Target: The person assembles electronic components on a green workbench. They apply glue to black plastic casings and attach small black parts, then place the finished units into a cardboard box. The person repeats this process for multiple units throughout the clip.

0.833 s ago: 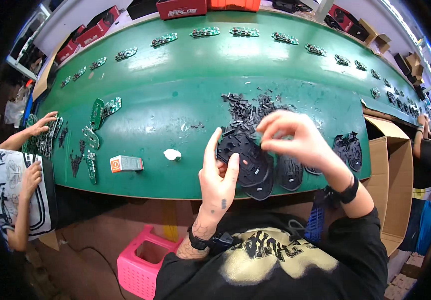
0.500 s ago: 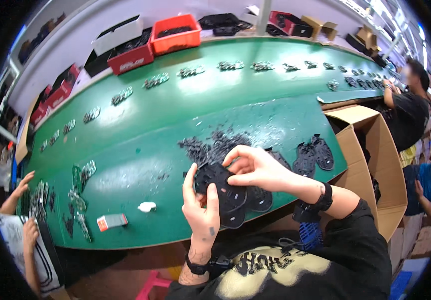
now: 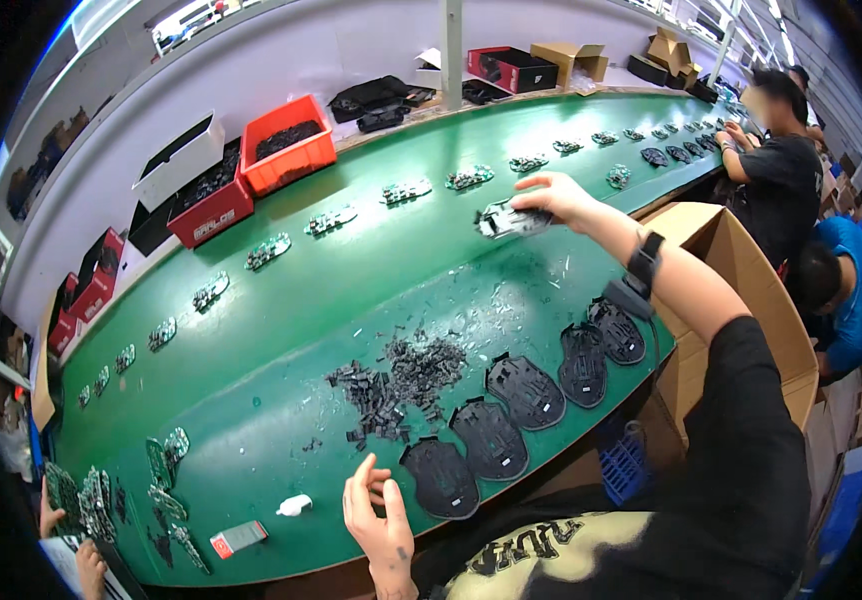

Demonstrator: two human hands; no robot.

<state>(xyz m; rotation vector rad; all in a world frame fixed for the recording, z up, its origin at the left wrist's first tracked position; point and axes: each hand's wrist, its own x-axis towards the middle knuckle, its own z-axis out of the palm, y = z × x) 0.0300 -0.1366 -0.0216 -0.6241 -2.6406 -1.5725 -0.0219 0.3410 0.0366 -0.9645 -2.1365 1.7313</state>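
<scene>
Up over the green work surface, my right hand [image 3: 548, 200] grips a mouse base shell [image 3: 499, 219], pinched at its right side. Glare whitens the shell, so its details are hard to read. My left hand [image 3: 379, 515] is empty, its fingers apart and loosely bent, low over the table's near edge. Just right of it lies a black mouse base shell [image 3: 438, 478], the nearest of several in a curved row; another shell [image 3: 524, 390] sits near the row's middle. Beyond them is a pile of small black plastic pieces [image 3: 416, 370].
Green circuit boards [image 3: 329, 220] form a long line across the green table [image 3: 281, 330]. A white object [image 3: 294, 505] and small box [image 3: 238, 540] lie at left. Bins, including an orange one [image 3: 323, 150], line the back. A cardboard box [image 3: 751, 290] stands right; co-workers sit at both sides.
Both hands held the mouse base shell near the pile. The left has let go and dropped toward the near edge; the right has carried the shell farther out. The view has shifted.
</scene>
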